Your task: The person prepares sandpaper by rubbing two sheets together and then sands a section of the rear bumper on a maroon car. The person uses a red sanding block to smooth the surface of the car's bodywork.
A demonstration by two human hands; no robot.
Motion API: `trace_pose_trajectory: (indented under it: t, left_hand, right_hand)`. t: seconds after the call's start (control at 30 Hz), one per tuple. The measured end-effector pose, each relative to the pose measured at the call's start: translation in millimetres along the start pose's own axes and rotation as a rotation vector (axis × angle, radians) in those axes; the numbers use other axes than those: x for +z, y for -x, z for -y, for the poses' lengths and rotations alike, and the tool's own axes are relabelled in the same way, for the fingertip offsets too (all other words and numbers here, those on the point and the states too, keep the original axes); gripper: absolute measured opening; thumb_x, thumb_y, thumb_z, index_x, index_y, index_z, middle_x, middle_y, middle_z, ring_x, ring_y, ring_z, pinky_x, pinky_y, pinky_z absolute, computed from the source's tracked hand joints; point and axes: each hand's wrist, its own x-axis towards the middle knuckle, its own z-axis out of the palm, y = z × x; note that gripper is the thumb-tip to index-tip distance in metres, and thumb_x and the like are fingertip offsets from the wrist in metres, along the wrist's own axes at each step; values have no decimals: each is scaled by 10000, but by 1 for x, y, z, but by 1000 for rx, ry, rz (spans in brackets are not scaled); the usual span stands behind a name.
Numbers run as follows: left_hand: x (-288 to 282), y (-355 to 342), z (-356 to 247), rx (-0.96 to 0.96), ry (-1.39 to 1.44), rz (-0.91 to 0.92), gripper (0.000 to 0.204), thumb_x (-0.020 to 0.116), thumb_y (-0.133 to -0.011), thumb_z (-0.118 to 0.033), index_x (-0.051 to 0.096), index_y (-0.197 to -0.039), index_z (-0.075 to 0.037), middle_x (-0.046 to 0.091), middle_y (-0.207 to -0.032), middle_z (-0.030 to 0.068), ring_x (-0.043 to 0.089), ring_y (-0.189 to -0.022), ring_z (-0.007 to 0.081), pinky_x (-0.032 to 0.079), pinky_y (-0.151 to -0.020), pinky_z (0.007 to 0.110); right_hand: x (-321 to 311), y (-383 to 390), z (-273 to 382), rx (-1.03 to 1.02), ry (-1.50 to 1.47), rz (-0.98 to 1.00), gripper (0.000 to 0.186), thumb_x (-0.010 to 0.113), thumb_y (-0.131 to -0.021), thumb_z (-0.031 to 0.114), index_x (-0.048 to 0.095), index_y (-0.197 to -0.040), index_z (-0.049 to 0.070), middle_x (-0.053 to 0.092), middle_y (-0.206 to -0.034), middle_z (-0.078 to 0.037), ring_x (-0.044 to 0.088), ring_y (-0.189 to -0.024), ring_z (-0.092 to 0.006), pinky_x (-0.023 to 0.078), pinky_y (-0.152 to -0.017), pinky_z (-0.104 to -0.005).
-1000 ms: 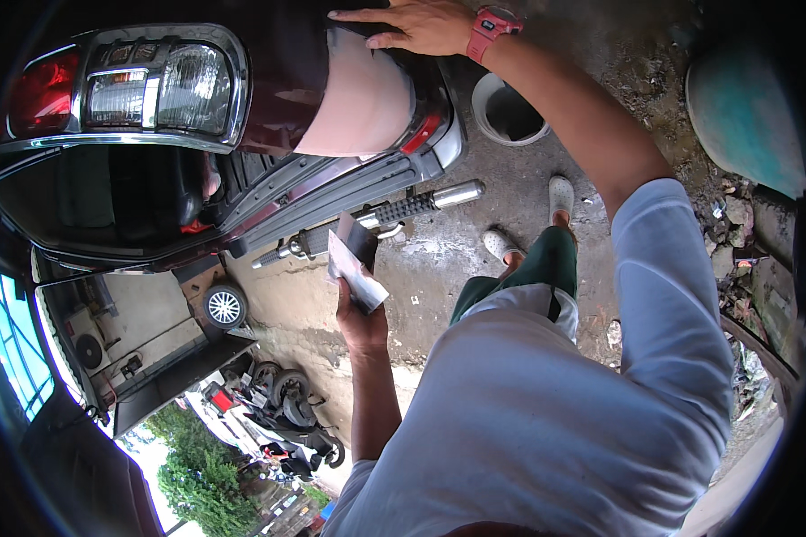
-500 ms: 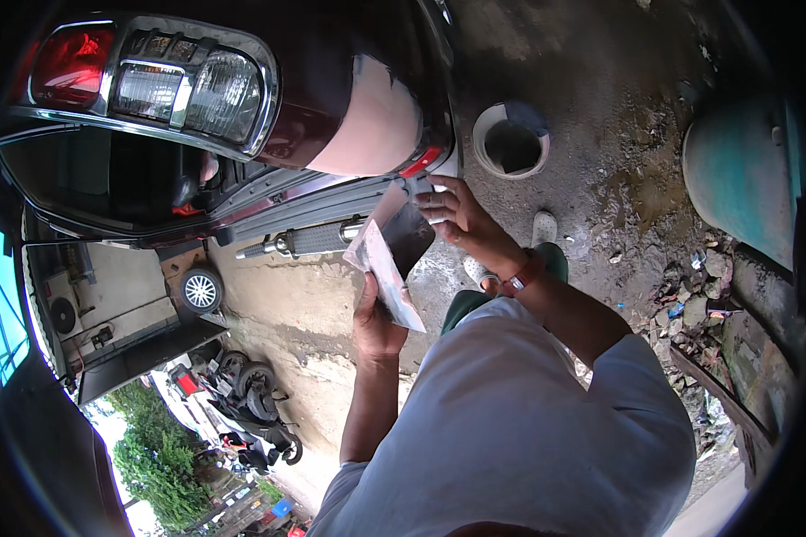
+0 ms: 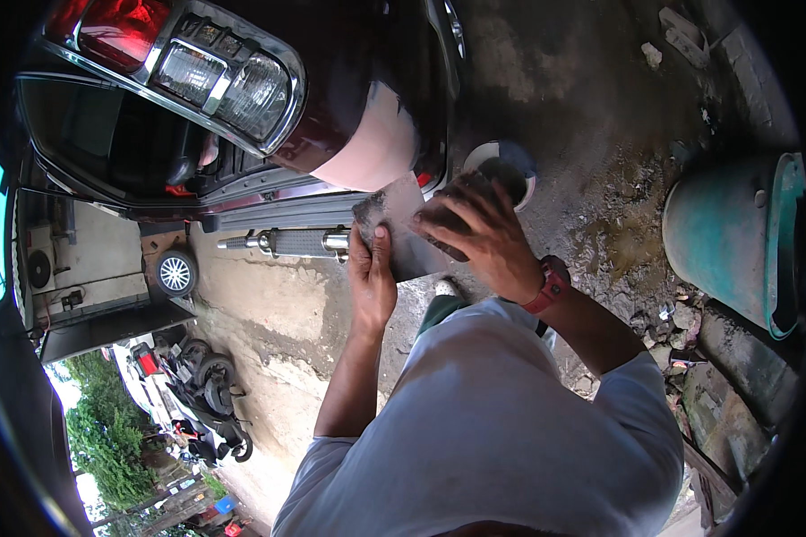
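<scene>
My left hand [image 3: 373,282] is closed on a thin grey sheet, apparently sandpaper [image 3: 409,243], its thumb pressed on the face. Beside it my right hand [image 3: 493,234] spreads its fingers over a dark brown, flat-looking piece [image 3: 441,228] and grips it against the sheet. Whether that piece is a separate pad or part of the sheet, I cannot tell. Just beyond the hands is the dark maroon vehicle's corner, with a smooth pale pink patch [image 3: 372,143] on its paint. Neither hand touches the vehicle.
A pale bucket [image 3: 480,158] stands beyond my right hand, partly hidden by it. The vehicle's tail light [image 3: 233,85] is at upper left, with a step bar [image 3: 295,242] below. A green tub [image 3: 721,237] and rubble [image 3: 681,327] lie right; a wheel [image 3: 175,272] and motorcycles [image 3: 201,385] left.
My right hand has moved from the sheet's edge to over the dark piece, fingers now spread across it. The sheet has turned flatter in my left hand. The whole view has shifted slightly.
</scene>
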Motion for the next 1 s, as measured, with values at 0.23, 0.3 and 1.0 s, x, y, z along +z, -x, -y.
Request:
trace_pose_trajectory:
  t: [0.23, 0.3, 1.0]
  left_hand:
    - [-5, -2, 26, 146, 181, -404, 499, 528, -1099, -331, 453, -1411, 50, 584, -1327, 164, 551, -1177, 201, 434, -1048, 326]
    - [-8, -10, 21, 173, 354, -472, 505, 547, -1089, -308, 428, -1445, 30, 578, -1337, 163, 566, -1192, 210, 444, -1059, 340]
    - [-58, 69, 71, -248, 676, -413, 465, 593, -1054, -223, 456, -1460, -42, 566, -1409, 128, 552, -1299, 256, 450, -1115, 409]
  right_hand:
    - [-19, 8, -9, -166, -19, 229, 673, 628, -841, -26, 625, -1390, 365, 527, -1408, -34, 456, -1413, -290, 219, -1189, -700]
    - [-40, -6, -5, -141, -58, 175, 682, 639, -826, -30, 631, -1386, 361, 524, -1422, -31, 456, -1412, -302, 232, -1193, -676]
    - [51, -185, -21, 374, -573, -321, 632, 483, -861, -88, 598, -1423, 177, 611, -1309, -167, 618, -1199, -350, 485, -1036, -389]
